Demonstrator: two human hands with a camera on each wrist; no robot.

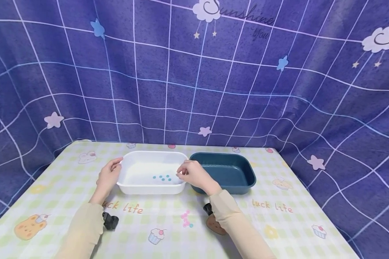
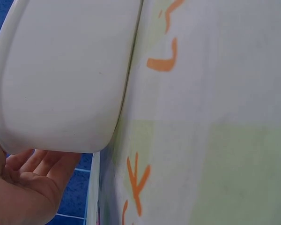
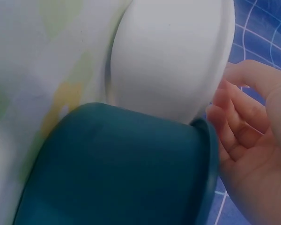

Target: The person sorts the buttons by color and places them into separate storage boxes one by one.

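Note:
A white basin (image 1: 151, 189) stands on the table with several small teal discs (image 1: 162, 177) on its floor, toward the right. At its left end, my left hand (image 1: 108, 176) holds the wall and rim; in the left wrist view the fingers (image 2: 61, 168) lie along the outside of the end wall. My right hand (image 1: 194, 174) reaches over the right rim, thumb and fingers bent close together above the inside, beside the discs. I cannot tell whether a disc is between those fingertips. Against the white basin's right end stands a dark teal basin (image 1: 223, 190), under my right wrist.
Several small pink pieces (image 1: 185, 216) and a teal one (image 1: 191, 225) lie on the patterned tablecloth (image 1: 162, 219) in front of the basins. Black wrist mounts (image 1: 110, 221) sit under the sleeves. A blue grid curtain (image 1: 181, 90) hangs behind the table.

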